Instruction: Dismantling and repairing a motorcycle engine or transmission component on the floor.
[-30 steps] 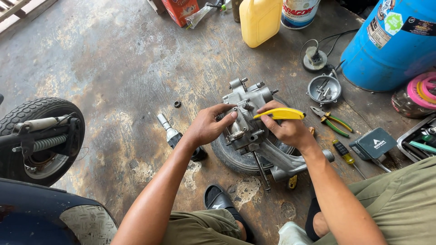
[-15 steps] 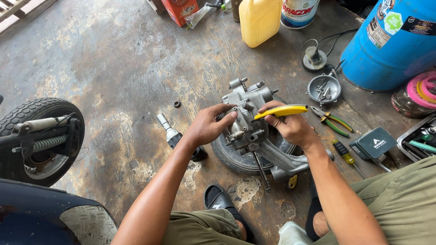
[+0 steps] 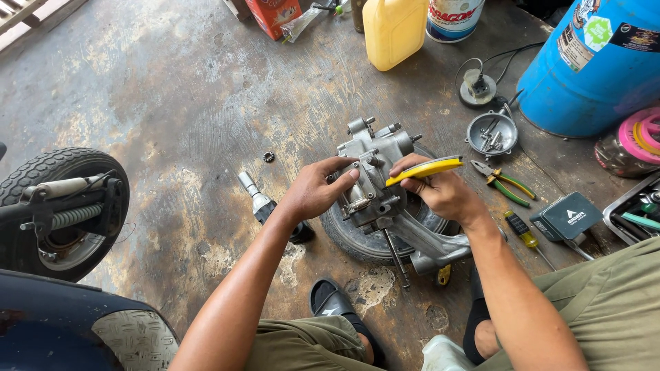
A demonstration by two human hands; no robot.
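Note:
A grey metal engine case (image 3: 377, 156) rests on a small black tyre (image 3: 357, 242) on the stained concrete floor. My left hand (image 3: 313, 191) grips the case's left side, fingers on a small cover. My right hand (image 3: 440, 191) holds a yellow-handled tool (image 3: 425, 169) against the top of the case; its tip is hidden behind the metal. My forearms reach in from the bottom of the view.
An impact wrench (image 3: 263, 204) lies left of the tyre. To the right sit a metal bowl of parts (image 3: 491, 132), green-handled pliers (image 3: 504, 182), a screwdriver (image 3: 522, 237) and a dark box (image 3: 569, 216). A blue drum (image 3: 598, 62), yellow jug (image 3: 394, 29) and scooter wheel (image 3: 58, 209) ring the spot.
The yellow tool's handle has tilted slightly upward in my right hand. My left hand stays on the case.

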